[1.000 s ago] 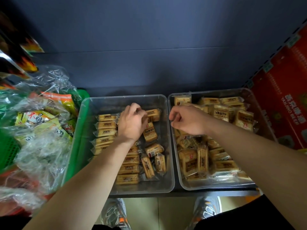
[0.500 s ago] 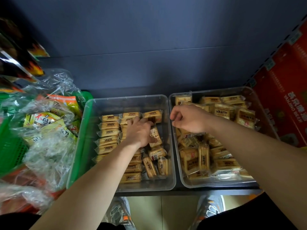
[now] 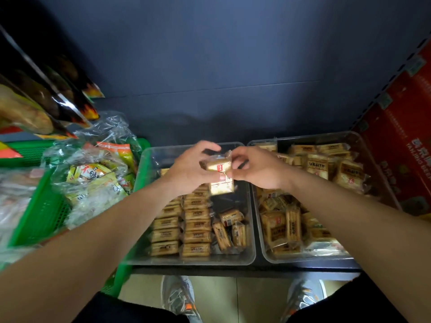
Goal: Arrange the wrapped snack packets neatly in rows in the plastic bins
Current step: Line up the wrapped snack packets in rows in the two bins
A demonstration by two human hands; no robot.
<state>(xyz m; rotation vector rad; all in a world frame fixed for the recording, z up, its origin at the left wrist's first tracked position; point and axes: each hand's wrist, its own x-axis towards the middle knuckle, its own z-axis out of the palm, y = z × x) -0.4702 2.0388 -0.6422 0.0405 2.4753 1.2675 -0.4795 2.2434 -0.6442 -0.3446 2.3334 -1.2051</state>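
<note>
Two clear plastic bins sit side by side on a dark shelf. The left bin (image 3: 250, 257) holds yellow wrapped snack packets (image 3: 196, 236) in two neat rows, with a few loose ones (image 3: 229, 227) at its right side. The right bin (image 3: 268, 258) is full of jumbled packets (image 3: 279, 229). Above the left bin's far end, my left hand (image 3: 189, 169) and my right hand (image 3: 258, 169) both pinch one raised snack packet (image 3: 218, 165). A second packet (image 3: 221, 187) hangs just under it at my fingertips; which hand holds it is unclear.
A green mesh basket (image 3: 39, 220) with bagged snacks in crinkled plastic stands at the left. A red carton (image 3: 401, 145) leans at the right. Dark snack bags (image 3: 53, 101) hang at upper left. The shelf back wall is dark blue. My shoes (image 3: 177, 297) show below the shelf edge.
My left hand has lifted off the left bin's rows and risen to its far end. My right hand has shifted left from the right bin to meet it, both now holding a raised packet.
</note>
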